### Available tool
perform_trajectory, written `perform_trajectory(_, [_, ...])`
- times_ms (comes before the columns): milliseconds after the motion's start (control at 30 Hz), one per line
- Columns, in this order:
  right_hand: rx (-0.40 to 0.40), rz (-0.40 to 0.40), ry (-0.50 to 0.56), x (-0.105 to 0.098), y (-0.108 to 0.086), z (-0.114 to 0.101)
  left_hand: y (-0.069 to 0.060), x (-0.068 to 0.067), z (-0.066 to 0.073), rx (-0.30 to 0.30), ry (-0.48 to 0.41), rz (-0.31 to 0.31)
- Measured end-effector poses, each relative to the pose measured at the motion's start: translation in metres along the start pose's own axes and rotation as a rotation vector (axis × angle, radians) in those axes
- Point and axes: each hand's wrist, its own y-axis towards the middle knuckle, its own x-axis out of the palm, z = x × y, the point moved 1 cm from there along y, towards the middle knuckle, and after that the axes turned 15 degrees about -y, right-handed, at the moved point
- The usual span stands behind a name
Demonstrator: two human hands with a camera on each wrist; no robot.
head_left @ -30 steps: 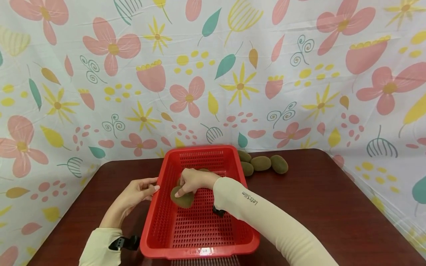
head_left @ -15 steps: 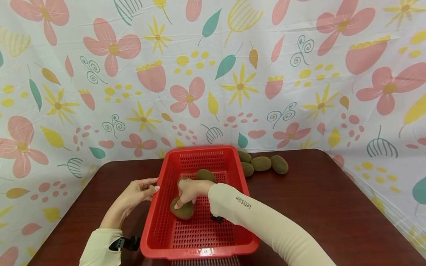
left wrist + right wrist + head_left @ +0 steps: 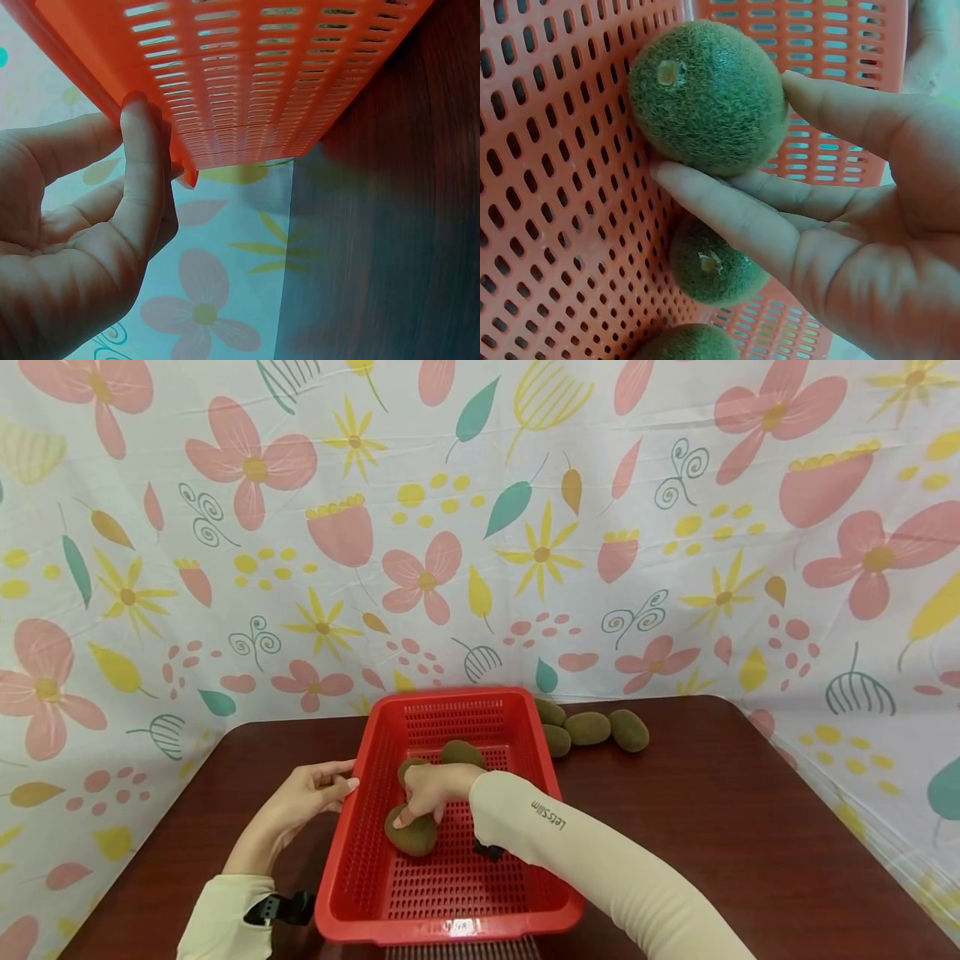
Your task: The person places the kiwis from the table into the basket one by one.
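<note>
A red plastic basket [image 3: 450, 929] with slotted walls stands on the table. Inside it, near the left wall, my right hand [image 3: 431, 789] pinches a brown-green kiwi [image 3: 411, 837] between thumb and fingers. In the right wrist view this kiwi [image 3: 709, 97] sits low against the basket's slotted surface, thumb on one side and fingers on the other. Two more kiwis lie farther back in the basket, one behind my hand [image 3: 411, 767] and partly hidden, another kiwi [image 3: 462, 752] toward the middle. My left hand [image 3: 307, 793] holds the basket's left rim with thumb and fingertips.
Several kiwis [image 3: 588, 728] lie on the dark wooden table [image 3: 675, 827], just outside the basket's back right side. A flower-printed cloth [image 3: 480, 527] hangs behind the table. Beneath the basket's front edge, a slotted or striped grey surface [image 3: 463, 950] shows.
My right hand has moved slightly toward the front of the basket with the kiwi, uncovering more of the kiwis behind. Over the last half second little differs. The left hand stays at the rim.
</note>
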Motion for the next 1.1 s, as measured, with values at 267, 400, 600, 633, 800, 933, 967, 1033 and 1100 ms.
perform_trajectory(267, [-0.019,-0.031,-0.058,-0.005,-0.004,-0.001,-0.001,-0.001,0.0,-0.007,0.004,0.003])
perform_trajectory(400, [0.0,-0.037,-0.09,-0.011,-0.009,-0.001,-0.001,-0.001,-0.002,-0.012,0.004,0.016])
perform_trajectory(600, [0.047,-0.032,-0.073,-0.021,-0.018,0.004,0.0,-0.001,-0.002,-0.008,0.001,0.009])
perform_trajectory(633, [0.049,-0.034,-0.068,-0.022,-0.019,0.005,0.0,-0.001,-0.002,-0.007,0.002,0.008])
perform_trajectory(800, [-0.013,-0.031,-0.09,-0.033,-0.029,0.005,0.001,-0.001,-0.002,-0.01,0.003,0.009])
perform_trajectory(933, [-0.077,0.003,-0.094,-0.045,-0.04,0.001,0.001,-0.002,-0.003,-0.015,-0.006,0.008])
perform_trajectory(967, [-0.087,0.021,-0.094,-0.048,-0.043,0.001,0.002,-0.002,-0.003,-0.016,-0.007,0.01])
perform_trajectory(1033, [-0.11,0.065,-0.088,-0.054,-0.049,0.001,0.002,-0.002,-0.003,-0.02,-0.007,0.011])
perform_trajectory(1100, [-0.142,0.107,-0.093,-0.061,-0.054,0.003,0.002,-0.002,-0.003,-0.021,-0.009,0.011])
